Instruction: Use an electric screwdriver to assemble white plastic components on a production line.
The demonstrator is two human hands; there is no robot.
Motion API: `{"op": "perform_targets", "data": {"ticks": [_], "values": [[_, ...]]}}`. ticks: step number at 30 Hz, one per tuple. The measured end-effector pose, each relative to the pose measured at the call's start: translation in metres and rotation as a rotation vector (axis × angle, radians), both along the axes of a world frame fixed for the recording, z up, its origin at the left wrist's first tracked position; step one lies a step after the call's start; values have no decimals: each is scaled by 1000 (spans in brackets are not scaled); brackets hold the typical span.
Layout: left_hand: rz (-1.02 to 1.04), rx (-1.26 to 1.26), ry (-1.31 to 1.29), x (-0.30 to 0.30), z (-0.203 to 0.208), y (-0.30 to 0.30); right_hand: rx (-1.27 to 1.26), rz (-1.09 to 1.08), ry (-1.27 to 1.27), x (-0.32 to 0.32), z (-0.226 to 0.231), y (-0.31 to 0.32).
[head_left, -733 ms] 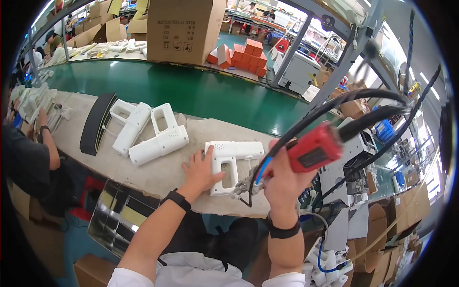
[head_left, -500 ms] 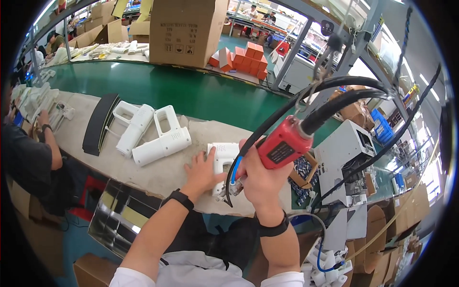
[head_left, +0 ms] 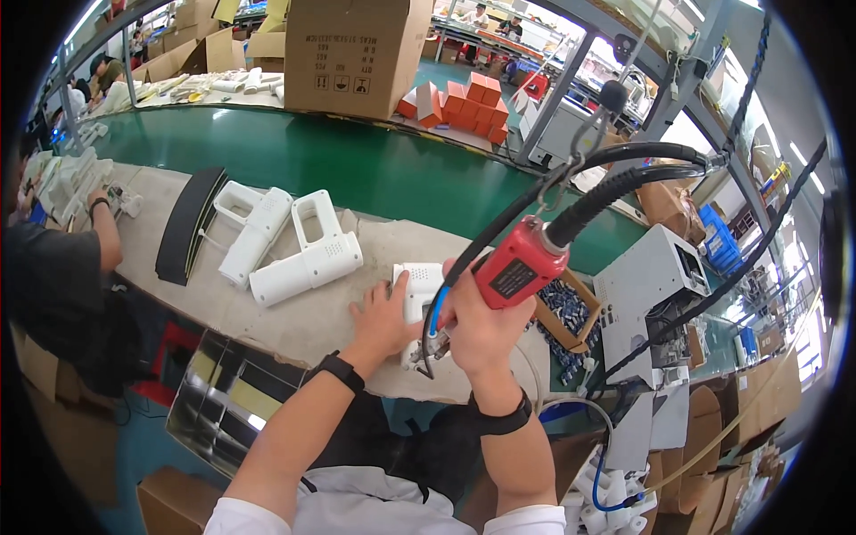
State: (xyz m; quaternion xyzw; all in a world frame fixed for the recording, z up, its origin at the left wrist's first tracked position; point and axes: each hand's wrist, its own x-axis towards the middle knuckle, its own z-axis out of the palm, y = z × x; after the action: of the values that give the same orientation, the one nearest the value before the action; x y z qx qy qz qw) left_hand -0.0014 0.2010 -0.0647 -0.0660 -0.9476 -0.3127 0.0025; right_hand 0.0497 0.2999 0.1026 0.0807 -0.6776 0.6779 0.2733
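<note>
Smooth plastic housings (head_left: 308, 270), glossy belt (head_left: 303, 152), matt cardboard carton (head_left: 343, 45)

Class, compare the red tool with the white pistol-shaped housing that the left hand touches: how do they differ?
Colour: the tool is red with a dark label; the housing is white.
Position: the tool is held up in the right hand; the housing lies on the bench, the left hand against it.
Both are partly hidden by hands.

1 white housing (head_left: 419, 274) partly hidden behind right hand (head_left: 487, 332) and red tool (head_left: 524, 263), co-worker (head_left: 55, 283) cut off at left
</note>
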Motion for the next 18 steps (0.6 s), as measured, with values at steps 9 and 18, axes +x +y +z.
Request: {"op": "perform_targets", "data": {"ticks": [9,18], "values": [[-17,17,-42,-3,2,-4,-150,36,-68,7,10,-3],[0,-8,-28,-7,-5,0,-248,52,-175,-4,-43,-13]]}}
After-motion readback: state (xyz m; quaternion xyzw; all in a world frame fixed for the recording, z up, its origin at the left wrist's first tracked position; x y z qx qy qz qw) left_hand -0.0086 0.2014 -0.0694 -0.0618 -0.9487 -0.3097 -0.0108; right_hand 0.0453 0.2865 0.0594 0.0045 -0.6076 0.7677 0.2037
